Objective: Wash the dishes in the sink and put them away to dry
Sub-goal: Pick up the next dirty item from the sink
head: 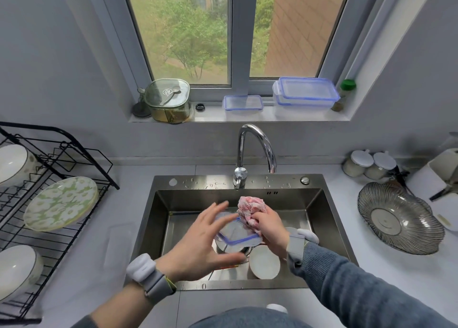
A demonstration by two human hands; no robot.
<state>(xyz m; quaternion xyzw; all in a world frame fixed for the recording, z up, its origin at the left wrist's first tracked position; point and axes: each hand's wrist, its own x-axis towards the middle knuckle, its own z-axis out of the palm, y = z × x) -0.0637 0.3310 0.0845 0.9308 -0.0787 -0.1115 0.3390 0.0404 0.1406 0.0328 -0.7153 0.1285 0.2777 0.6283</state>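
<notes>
Over the steel sink (158,218), below the faucet (257,144), the left hand (198,241) holds a clear container with blue rim (238,238); its grip is wide, the fingers spread and nearly straight, and it seems only to support the container from the side. The right hand (270,228) has its grip closed around a pink cloth (247,211), which touches the container's far edge. A white bowl (264,262) lies in the sink, just under the container. Left of the sink, on the tabletop (99,253), a black drying rack (57,179) holds a green flowered plate (62,202).
</notes>
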